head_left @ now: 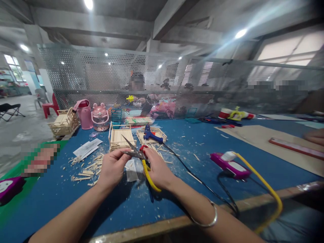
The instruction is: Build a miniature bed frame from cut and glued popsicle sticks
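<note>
My right hand (158,168) is closed round the yellow and red handles of a pair of scissors (136,153), whose open blades point up and to the left. My left hand (112,167) pinches something small at the blades; I cannot make out what it is. Both hands hover over the blue table top (63,195). Just beyond them stands a small frame of wooden sticks (120,137). A blue glue gun (151,135) rests on a second stick frame (152,135).
Wooden stick offcuts (87,170) lie scattered at the left. A pink bottle (84,114), a pink jar (100,117) and a stick basket (64,123) stand at the back left. A purple power strip (231,165) with a yellow cable lies at the right. A person sits behind the mesh screen (113,74).
</note>
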Demonstrator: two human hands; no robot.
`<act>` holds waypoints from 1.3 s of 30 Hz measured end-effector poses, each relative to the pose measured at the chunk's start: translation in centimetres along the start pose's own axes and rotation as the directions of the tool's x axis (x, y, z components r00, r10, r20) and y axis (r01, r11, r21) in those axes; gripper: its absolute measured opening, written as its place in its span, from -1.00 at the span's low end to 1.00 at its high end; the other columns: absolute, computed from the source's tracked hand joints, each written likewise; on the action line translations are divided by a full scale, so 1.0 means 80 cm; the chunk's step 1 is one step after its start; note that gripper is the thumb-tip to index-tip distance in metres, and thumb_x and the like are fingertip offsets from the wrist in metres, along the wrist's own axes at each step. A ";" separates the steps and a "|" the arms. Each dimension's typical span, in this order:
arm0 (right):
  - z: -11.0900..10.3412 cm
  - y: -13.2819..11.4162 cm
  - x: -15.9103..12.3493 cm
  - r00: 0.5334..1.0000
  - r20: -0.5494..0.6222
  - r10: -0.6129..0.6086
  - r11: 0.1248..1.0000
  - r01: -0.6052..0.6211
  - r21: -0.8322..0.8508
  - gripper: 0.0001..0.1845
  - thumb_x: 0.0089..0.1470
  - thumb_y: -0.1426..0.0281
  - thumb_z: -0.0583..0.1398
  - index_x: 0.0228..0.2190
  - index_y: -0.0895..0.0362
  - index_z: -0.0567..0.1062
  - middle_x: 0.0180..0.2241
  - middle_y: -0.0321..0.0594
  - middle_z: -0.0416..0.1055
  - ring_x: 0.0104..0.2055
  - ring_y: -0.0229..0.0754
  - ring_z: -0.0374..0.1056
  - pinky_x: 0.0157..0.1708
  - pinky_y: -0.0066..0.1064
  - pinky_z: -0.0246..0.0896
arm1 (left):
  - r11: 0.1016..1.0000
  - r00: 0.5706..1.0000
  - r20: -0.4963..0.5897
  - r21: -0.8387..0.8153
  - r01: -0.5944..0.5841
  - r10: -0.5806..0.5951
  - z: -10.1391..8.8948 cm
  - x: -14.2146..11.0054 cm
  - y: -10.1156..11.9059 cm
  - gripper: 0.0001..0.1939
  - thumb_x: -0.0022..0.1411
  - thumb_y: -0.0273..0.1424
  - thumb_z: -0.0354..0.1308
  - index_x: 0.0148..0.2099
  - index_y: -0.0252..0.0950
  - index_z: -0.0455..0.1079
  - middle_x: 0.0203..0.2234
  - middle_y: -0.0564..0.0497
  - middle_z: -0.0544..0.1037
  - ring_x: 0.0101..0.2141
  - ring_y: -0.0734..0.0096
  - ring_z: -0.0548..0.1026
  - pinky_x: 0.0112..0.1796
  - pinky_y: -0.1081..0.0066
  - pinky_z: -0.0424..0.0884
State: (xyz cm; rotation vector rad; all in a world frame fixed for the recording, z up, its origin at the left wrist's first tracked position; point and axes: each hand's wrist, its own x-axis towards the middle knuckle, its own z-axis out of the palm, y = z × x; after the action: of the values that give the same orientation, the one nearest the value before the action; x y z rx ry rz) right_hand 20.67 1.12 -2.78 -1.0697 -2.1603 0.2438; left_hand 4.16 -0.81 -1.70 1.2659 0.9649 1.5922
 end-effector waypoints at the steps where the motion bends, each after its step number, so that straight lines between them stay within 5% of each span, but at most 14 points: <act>1: 0.000 0.001 0.000 1.000 -0.009 -0.003 1.000 0.003 -0.003 -0.65 -0.15 0.41 0.16 -0.22 0.14 0.32 -0.20 -0.07 0.33 -0.16 -0.04 0.22 -0.14 -0.22 0.12 | 1.000 1.000 0.002 0.000 -0.004 0.004 0.000 0.000 0.000 -0.83 -0.09 -0.35 0.28 -0.39 -0.32 0.54 -0.49 0.00 0.59 -0.42 0.37 0.48 -0.33 0.39 0.40; 19: -0.013 -0.008 -0.002 0.991 0.049 0.124 0.971 -0.111 -0.210 -0.89 -0.15 0.45 0.08 -0.46 0.10 0.24 -0.55 -0.28 0.27 -0.55 -0.24 0.10 -0.53 -0.44 -0.15 | 0.999 1.000 0.011 0.035 -0.014 0.013 0.001 -0.002 0.001 -0.87 -0.06 -0.36 0.26 -0.42 -0.31 0.56 -0.55 0.05 0.57 -0.47 0.42 0.43 -0.37 0.45 0.35; 24: -0.006 0.000 0.000 0.984 0.091 0.152 0.987 -0.145 -0.075 -0.94 -0.17 0.47 0.07 -0.53 0.10 0.23 -0.64 -0.36 0.17 -0.59 -0.29 0.05 -0.56 -0.47 -0.18 | 1.000 0.999 0.039 0.002 0.024 -0.024 -0.003 0.002 -0.003 -0.77 -0.02 -0.29 0.26 -0.33 -0.32 0.56 -0.51 0.02 0.58 -0.43 0.40 0.46 -0.33 0.43 0.36; 29: -0.002 0.000 0.004 0.978 0.103 0.182 0.971 -0.196 0.141 -0.85 -0.22 0.52 0.07 -0.48 0.11 0.25 -0.58 -0.38 0.21 -0.53 -0.31 0.09 -0.55 -0.51 -0.09 | 0.995 0.997 -0.015 -0.055 0.081 -0.082 -0.004 0.005 -0.008 -0.75 -0.07 -0.25 0.29 -0.38 -0.34 0.55 -0.49 -0.03 0.59 -0.42 0.39 0.47 -0.31 0.43 0.37; 39: -0.002 -0.001 0.002 0.996 0.064 0.062 0.998 -0.060 -0.032 -0.77 -0.15 0.47 0.13 -0.34 0.15 0.28 -0.35 -0.19 0.33 -0.38 -0.20 0.17 -0.37 -0.41 0.04 | 0.991 0.996 -0.022 -0.096 0.088 -0.091 -0.001 0.005 -0.005 -0.74 -0.17 -0.31 0.34 -0.38 -0.34 0.53 -0.52 0.00 0.58 -0.45 0.43 0.46 -0.35 0.45 0.36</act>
State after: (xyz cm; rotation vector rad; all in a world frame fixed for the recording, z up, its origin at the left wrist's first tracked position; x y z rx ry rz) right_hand 20.66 1.13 -2.55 -1.1605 -2.1973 0.2775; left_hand 4.10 -0.32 -2.01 1.1243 0.9381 1.5692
